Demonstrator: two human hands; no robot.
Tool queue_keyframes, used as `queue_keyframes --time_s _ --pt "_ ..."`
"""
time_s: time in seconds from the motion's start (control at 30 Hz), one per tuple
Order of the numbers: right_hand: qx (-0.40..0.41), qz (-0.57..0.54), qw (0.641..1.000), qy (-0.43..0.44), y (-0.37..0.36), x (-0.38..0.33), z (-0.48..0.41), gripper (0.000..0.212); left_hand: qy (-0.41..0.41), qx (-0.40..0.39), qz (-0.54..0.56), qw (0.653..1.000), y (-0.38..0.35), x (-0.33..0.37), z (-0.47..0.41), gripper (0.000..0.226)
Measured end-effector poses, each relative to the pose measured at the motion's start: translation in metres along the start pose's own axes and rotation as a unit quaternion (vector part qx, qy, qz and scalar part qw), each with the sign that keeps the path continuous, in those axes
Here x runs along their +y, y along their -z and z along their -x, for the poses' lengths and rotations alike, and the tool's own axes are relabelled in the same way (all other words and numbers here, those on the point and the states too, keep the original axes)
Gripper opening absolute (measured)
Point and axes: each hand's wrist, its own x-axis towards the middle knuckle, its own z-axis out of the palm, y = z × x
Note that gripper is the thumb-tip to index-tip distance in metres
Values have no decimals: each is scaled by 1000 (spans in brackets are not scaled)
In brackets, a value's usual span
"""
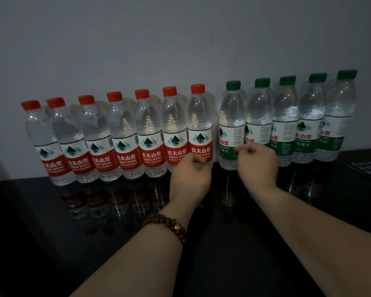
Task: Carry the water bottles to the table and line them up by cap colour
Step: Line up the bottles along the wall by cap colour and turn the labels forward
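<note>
From the head camera, seven red-capped bottles [124, 136] and five green-capped bottles [285, 125] stand upright in one row on the glossy black table [41, 221], close against the grey wall [180, 39], reds to the left and greens to the right. The left hand [190, 179], a beaded bracelet [166, 224] on its wrist, hangs loosely curled just before the rightmost red-capped bottle [199, 129]. The right hand [258, 166] is likewise loosely curled by the leftmost green-capped bottle [231, 125]; neither hand grips anything, and they are apart.

bottles [150, 133]: clear glossy plastic | table [41, 221]: black, glossy, mirror-like | bracelet [167, 225]: wooden beads
</note>
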Motion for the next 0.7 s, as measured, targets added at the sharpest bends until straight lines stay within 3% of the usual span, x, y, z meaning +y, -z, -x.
queue_keyframes --time_s 0.1,0.37,0.6,0.7 --pt "21 7 999 -36 10 10 -11 26 -9 -60 11 998 -10 2 1 26" --pt "-5 -21 999 -49 2 13 -11 35 -20 -146 -124 981 -16 5 2 83" --pt "-88 16 995 -34 -3 15 -9 31 -26 -146 -177 973 -20 7 2 89" --pt "-35 18 999 -27 -1 13 -11 28 -46 -154 -190 968 -21 5 0 94"
